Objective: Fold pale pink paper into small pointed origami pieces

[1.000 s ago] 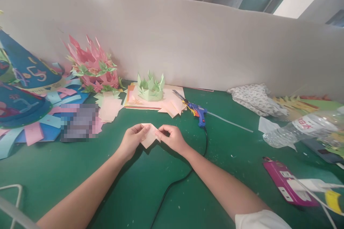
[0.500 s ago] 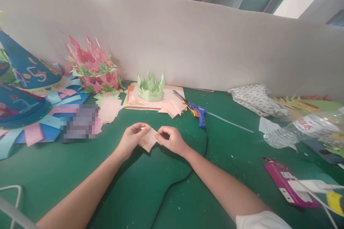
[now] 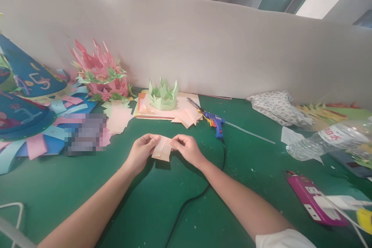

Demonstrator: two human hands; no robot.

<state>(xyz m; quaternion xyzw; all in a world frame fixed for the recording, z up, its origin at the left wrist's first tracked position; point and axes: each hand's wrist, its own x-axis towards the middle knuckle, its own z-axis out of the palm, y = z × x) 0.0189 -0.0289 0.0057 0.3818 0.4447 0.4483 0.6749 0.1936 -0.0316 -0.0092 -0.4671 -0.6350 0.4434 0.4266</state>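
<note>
A small pale peach sheet of paper [image 3: 162, 149] with crease lines is held up just above the green table. My left hand [image 3: 142, 150] pinches its left edge between thumb and fingers. On the opposite edge, my right hand [image 3: 186, 148] closes in the same kind of pinch. Beyond the hands stands a green paper crown [image 3: 163, 99] on a stack of coloured sheets [image 3: 186, 100]. Loose peach squares [image 3: 187, 118] lie at the stack's front right corner, and a further pile of peach paper [image 3: 118, 118] is to the left.
A blue glue gun [image 3: 216, 122] lies right of the stack, its black cord [image 3: 187, 201] running past my right forearm. Pink paper crowns [image 3: 103, 73] and blue cone hats [image 3: 31, 69] fill the left. A plastic bottle [image 3: 328, 139] and magenta power strip [image 3: 314, 201] lie right.
The peach paper has turned in my fingers: its lower corner pointed down before, and now a straight lower edge and creases face me. Both hands stay nearly in place.
</note>
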